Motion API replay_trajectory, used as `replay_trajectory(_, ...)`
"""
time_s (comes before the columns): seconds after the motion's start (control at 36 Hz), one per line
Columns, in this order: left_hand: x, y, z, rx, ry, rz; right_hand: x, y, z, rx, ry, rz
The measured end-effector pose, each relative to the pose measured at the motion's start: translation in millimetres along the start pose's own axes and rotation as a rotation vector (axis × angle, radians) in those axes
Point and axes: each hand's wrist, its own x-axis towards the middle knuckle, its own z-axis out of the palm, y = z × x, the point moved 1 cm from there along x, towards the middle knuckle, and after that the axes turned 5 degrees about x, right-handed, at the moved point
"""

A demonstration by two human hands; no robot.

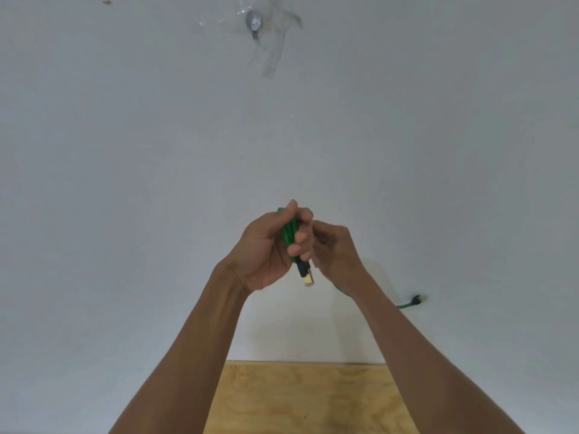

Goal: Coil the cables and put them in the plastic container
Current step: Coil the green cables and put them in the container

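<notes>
The left hand (269, 245) clamped the bundled green cable (289, 236), keeping its loops together; the right hand (332, 245) pinched the trailing strand beside that grip.

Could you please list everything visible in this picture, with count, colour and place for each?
green cable: one, green, several strands bunched in the left hand, the rest trailing behind the right forearm onto the white surface at right
near plug: one, black boot with a gold tip, hanging below the left hand
far plug: one, dark, lying on the white surface at right
white surface: one, white, fills most of the view
clear plastic wrapper: one, transparent, top centre, with a small grey item inside, too blurred to identify
plywood board: one, light wood, bottom centre
left hand: one, grips the cable bundle
right hand: one, fingers curled against the bundle
</notes>
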Motion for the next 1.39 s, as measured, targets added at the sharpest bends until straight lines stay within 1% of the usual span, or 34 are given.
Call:
replay_trajectory(0.11,10.4,10.5,-10.6,0.205,0.218,0.102,-16.8,21.0,5.2,-0.298,0.072,0.056)
replay_trajectory(0.22,19.1,13.2,-24.9,0.392,0.406,0.168,-32.1,25.1,16.1,-0.302,0.076,0.111)
replay_trajectory(0.33,17.8,9.6,-36.6,0.687,0.493,0.189,-40.2,20.5,24.5,-0.391,0.037,0.135)
replay_trajectory(0.42,12.9,12.0,-46.5,0.799,0.565,0.218,-44.4,14.6,26.8,-0.456,-0.007,0.131)
replay_trajectory(0.5,6.5,8.2,-57.2,0.953,0.558,0.134,-40.6,1.6,27.1,-0.605,-0.054,0.060)
replay_trajectory(0.56,0.4,0.7,-59.3,1.067,0.477,0.033,-33.1,-10.6,25.3,-0.702,-0.088,-0.026)
replay_trajectory(0.58,-3.1,-2.8,-57.7,1.075,0.425,-0.016,-27.9,-16.1,23.3,-0.746,-0.107,-0.069)
replay_trajectory(0.61,-6.9,-5.9,-54.7,1.049,0.377,-0.071,-22.4,-21.1,20.8,-0.796,-0.119,-0.096)
replay_trajectory(0.67,-13.9,-10.9,-45.7,0.913,0.298,-0.201,-11.3,-30.1,14.9,-0.853,-0.130,-0.098)
replay_trajectory(0.72,-17.9,-15.7,-37.8,0.688,0.255,-0.276,-1.2,-37.4,9.2,-0.740,-0.136,-0.086)
replay_trajectory(0.81,-20.8,-19.9,-23.7,0.299,0.170,-0.264,8.6,-44.1,2.9,-0.398,-0.127,-0.082)
replay_trajectory(0.83,-21.1,-20.5,-19.7,0.198,0.136,-0.248,10.9,-43.1,0.4,-0.317,-0.125,-0.079)
replay_trajectory(0.92,-21.4,-18.9,-5.8,0.028,0.021,-0.181,9.6,-32.0,-4.2,-0.161,-0.089,-0.025)
replay_trajectory(1.0,-17.3,-16.7,6.3,-0.011,-0.059,-0.105,-2.4,-18.0,-4.5,-0.012,-0.090,0.050)
replay_trajectory(1.08,-10.6,-13.0,12.3,-0.064,-0.052,-0.068,-20.3,-2.7,7.0,0.110,-0.042,0.184)
replay_trajectory(1.14,-4.8,-7.7,10.3,-0.082,-0.009,-0.034,-32.9,7.5,16.8,0.056,-0.018,0.241)
replay_trajectory(1.22,2.7,2.0,-1.2,-0.038,0.088,0.027,-46.6,17.2,24.5,-0.077,0.013,0.275)
replay_trajectory(1.31,4.9,6.1,-17.8,0.030,0.177,0.037,-53.0,17.8,26.6,-0.136,0.051,0.250)
replay_trajectory(1.39,4.1,6.5,-30.4,0.125,0.253,0.054,-57.8,14.8,32.2,-0.244,0.020,0.193)
